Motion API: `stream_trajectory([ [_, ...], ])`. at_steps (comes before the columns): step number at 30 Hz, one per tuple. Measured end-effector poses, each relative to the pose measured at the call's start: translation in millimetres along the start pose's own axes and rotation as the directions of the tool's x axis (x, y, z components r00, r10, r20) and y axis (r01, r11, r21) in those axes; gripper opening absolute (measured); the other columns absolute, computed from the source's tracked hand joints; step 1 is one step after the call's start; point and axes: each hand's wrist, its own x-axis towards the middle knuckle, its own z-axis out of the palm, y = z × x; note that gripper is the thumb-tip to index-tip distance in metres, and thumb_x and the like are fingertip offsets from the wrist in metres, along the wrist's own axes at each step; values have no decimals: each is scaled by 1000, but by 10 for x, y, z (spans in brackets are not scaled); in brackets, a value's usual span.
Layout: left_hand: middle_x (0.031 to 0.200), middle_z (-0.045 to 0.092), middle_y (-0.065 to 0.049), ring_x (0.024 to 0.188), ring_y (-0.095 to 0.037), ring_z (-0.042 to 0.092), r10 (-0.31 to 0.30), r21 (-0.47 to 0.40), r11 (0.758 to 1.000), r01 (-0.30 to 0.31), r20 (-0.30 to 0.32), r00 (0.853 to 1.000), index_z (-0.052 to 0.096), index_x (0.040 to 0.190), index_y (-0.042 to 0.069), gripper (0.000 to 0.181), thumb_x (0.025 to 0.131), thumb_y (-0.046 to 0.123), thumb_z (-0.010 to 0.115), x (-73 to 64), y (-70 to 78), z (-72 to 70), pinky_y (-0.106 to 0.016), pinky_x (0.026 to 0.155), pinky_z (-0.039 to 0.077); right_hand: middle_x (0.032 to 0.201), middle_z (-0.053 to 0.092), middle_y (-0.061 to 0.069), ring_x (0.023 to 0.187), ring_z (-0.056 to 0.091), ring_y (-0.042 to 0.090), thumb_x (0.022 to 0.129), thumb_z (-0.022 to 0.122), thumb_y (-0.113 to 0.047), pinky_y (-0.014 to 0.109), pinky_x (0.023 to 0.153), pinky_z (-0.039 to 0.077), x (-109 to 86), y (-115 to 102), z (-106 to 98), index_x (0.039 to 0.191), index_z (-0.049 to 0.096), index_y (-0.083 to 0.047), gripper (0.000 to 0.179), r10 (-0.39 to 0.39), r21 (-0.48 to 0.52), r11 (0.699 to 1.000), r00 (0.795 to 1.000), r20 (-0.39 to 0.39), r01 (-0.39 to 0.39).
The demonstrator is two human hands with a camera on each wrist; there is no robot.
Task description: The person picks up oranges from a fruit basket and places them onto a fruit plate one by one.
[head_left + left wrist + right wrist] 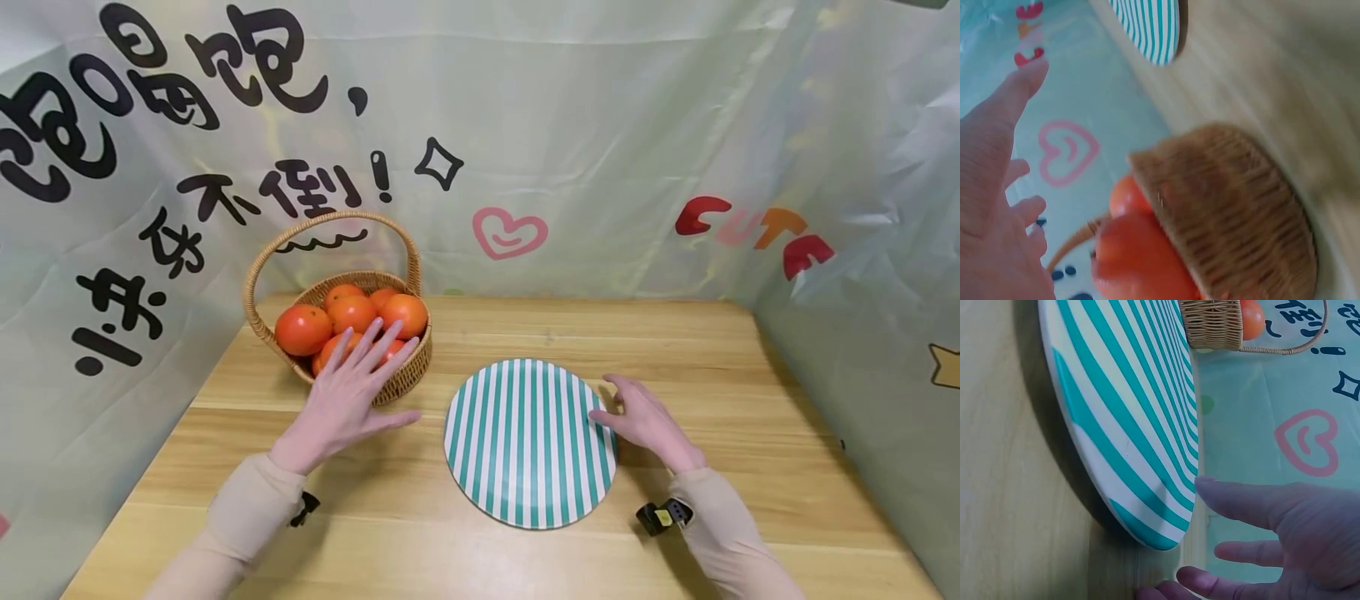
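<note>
My left hand (347, 402) hovers with spread fingers over the front of a wicker basket (406, 374), hiding part of what lies inside. Several orange-red round fruits (303, 329), perhaps persimmons or tomatoes, fill the basket. In the left wrist view the basket (1229, 200) and fruits (1141, 256) appear tilted and blurred, with the fingers apart from them. A round plate with green and white stripes (530, 443) lies on the table. By its right edge is my right hand (642, 414), thumb at the rim (1166, 537) and fingers relaxed; whether it touches cannot be told.
The wooden table (390, 542) carries the basket at back left and the plate near the middle. The basket's tall arched handle (337, 215) rises above the fruits. A printed cloth (615, 150) hangs behind and along both sides.
</note>
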Motion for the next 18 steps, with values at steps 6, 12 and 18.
stream_trajectory([
  [6, 167, 29, -9, 155, -36, 23, -14, -22, 1000, 14, 28, 1000, 37, 157, 22, 106, 70, 68, 77, 30, -235, -78, -56, 125, 13, 114, 63, 27, 99, 61, 34, 89, 76, -29, 50, 83, 53, 48, 12, 1, 143, 43, 7, 73, 33, -1, 999, 999, 36, -33],
  [12, 161, 37, -15, 148, -37, 36, -33, -82, 996, 39, 81, 996, 41, 154, 18, 107, 67, 65, 82, 53, -366, -104, -58, 121, 26, 114, 62, 27, 88, 62, 28, 86, 78, -22, 38, 69, 56, 71, 4, 41, 142, 44, 5, 71, 91, 51, 994, 993, 76, -95],
  [18, 156, 43, -14, 139, -40, 46, -49, -154, 986, 68, 121, 991, 48, 149, 13, 107, 61, 57, 90, 73, -455, -96, -59, 112, 39, 103, 61, 20, 76, 61, 21, 88, 76, -14, 31, 57, 55, 72, -8, 58, 137, 48, 3, 59, 101, 122, 986, 988, 114, -114],
])
